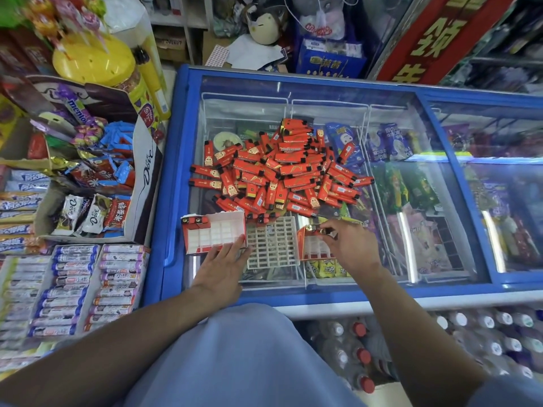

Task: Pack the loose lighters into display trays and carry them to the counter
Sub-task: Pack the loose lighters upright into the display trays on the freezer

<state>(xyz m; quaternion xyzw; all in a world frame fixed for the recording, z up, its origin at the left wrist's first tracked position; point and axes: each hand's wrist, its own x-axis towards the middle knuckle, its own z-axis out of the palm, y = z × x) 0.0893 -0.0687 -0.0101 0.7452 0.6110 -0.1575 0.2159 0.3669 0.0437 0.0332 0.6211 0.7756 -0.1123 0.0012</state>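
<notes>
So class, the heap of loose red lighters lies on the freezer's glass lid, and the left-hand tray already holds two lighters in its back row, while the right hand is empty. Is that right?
One slip: the right hand is not empty; it pinches a lighter over the right tray, as the head view shows. The heap on the glass lid and the left tray's two lighters stand.

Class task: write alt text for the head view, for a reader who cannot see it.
A heap of red lighters lies on a glass-topped freezer. The left hand rests open against a display tray holding two lighters; the right hand pinches a lighter over a second tray.
</notes>
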